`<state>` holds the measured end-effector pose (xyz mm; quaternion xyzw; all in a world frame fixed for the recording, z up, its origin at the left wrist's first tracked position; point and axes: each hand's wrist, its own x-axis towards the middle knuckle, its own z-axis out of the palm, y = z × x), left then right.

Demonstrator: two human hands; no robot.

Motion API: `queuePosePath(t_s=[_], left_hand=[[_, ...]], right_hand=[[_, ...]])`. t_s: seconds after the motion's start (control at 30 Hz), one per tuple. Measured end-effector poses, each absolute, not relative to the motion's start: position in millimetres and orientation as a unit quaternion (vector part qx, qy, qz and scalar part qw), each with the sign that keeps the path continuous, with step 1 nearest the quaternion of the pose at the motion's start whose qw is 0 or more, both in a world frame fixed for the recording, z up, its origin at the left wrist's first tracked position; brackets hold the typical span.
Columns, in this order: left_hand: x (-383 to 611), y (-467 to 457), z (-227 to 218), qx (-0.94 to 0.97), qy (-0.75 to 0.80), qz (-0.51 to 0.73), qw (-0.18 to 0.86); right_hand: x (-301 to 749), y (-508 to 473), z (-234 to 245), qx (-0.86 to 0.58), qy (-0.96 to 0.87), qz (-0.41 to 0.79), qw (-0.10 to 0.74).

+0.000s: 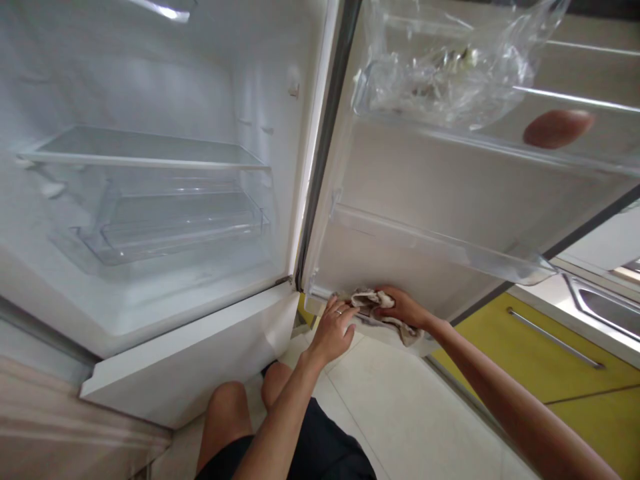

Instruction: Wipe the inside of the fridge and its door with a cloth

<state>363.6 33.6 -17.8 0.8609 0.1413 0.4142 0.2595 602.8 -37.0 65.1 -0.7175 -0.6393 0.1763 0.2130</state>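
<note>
Reaching forearms: 2 bare forearms [293, 410] extend forward, the left passing over bent knees [227, 407] and dark shorts [330, 443].
Left hand [333, 330]: palm down, fingers extended and slightly apart, 1 ring [339, 312] on a finger; it rests at the rim of the lowest door bin [315, 305].
Right hand [400, 308]: clamped on a crumpled, pale cloth [369, 300] with darker patches.
Cloth: bunched at the lowest door bin, just beside the left hand, 1 end draping over the front; whether the left fingertips touch it cannot be told.
Middle door bin [430, 238]: clear, above both hands.
Upper door bin [480, 140]: a clear plastic bag [445, 80], contents too blurred to name, beside 1 reddish oval item [559, 129].
Refrigerator [195, 380]: door [400, 263] open; inside, 1 glass shelf [150, 147] above 1 clear drawer [180, 237].
Yellow cabinet [500, 340]: 1 metal bar handle [555, 337]; a sink [607, 303] in the worktop [545, 290].
</note>
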Motion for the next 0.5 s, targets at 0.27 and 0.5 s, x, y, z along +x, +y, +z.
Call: queuePosePath(t_s=[0.27,0.5], left_hand=[[347,55,-19,0.779,0.187,0.530,0.277],[323,73,-13,0.749,0.337,0.514,0.248]], right_hand=[[597,-34,64,-0.689,-0.714,0.117,-0.056],[560,0,66,-0.653,-0.746,0.058,-0.112]])
